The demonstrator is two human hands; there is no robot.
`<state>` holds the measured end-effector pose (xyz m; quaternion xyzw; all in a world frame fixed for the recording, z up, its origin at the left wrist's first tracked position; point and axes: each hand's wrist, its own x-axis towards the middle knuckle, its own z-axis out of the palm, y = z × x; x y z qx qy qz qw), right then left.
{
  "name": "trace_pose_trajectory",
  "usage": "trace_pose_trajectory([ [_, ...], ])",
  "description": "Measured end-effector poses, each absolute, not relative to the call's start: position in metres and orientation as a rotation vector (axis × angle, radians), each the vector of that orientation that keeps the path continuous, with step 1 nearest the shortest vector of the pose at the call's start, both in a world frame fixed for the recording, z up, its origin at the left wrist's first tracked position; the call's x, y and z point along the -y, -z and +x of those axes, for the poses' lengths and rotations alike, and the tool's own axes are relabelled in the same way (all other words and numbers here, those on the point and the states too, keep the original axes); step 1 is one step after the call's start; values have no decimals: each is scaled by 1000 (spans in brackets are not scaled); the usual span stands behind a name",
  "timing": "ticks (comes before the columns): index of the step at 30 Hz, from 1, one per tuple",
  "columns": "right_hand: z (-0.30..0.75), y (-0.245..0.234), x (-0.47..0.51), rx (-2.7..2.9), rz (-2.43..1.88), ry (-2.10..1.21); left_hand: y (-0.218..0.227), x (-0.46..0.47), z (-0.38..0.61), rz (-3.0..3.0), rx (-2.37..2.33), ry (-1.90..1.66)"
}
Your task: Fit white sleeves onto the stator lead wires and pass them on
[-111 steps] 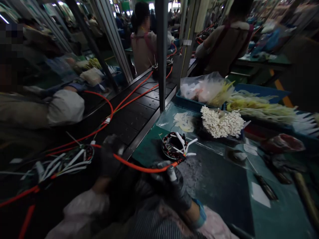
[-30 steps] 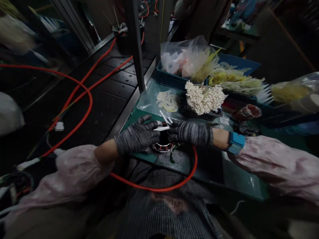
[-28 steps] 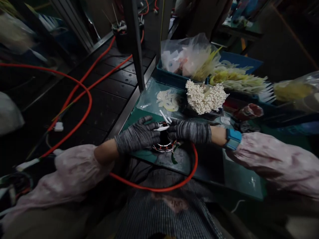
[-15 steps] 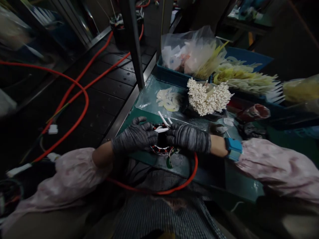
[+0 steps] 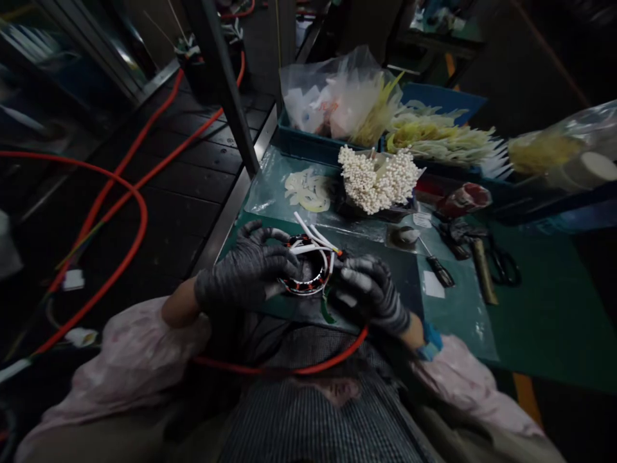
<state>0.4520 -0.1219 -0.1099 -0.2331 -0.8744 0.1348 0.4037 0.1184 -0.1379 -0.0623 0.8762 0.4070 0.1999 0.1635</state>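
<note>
A ring-shaped motor stator [image 5: 308,287] with dark windings and red-orange ties lies in front of me. White sleeved leads [image 5: 315,244] rise across its top, and one bundle ends at an orange-yellow tip beside a small black piece [image 5: 342,256]. My left hand [image 5: 250,262], in a grey knit glove, has its fingers curled over the stator's left rim. On the other side my gloved right hand [image 5: 373,289] is closed beside the lead ends; what its fingertips pinch is hidden. A red cable [image 5: 332,364] loops over my lap and passes up beneath my right hand.
White-tipped thin sticks [image 5: 378,180] stand bundled behind the stator. Blue bins [image 5: 313,145] hold bags and pale yellow sleeves [image 5: 438,141]. A screwdriver [image 5: 439,270] and scissors [image 5: 504,260] lie at right. Red cables [image 5: 116,199] cross the dark rollers at left.
My right hand has drawn back from the stator's top towards its lower right, uncovering the white leads and their orange-yellow tip. My left hand stays at the left rim. The view has shifted right.
</note>
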Motion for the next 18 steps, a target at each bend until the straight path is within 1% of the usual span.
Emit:
trace_pose_trajectory([
  [5, 426, 118, 187, 1889, -754, -734, 38, 119, 119, 2285, -1168, -961],
  [7, 415, 119, 194, 1739, -798, -858, 31, 115, 131, 2319, -1135, -905],
  [9, 412, 113, 195, 1622, -810, -913, 28, 115, 150, 2440, -1033, -697],
  [11, 418, 104, 194, 1607, -832, -895, 27, 118, 169, 2552, -958, -500],
  [13, 430, 96, 193, 1688, -876, -798, 28, 123, 185, 2642, -944, -385],
  [15, 442, 89, 193, 1801, -916, -671, 31, 131, 197, 2733, -962, -368],
  [18, 456, 86, 190, 1905, -935, -539, 35, 141, 208, 2849, -1061, -477],
])
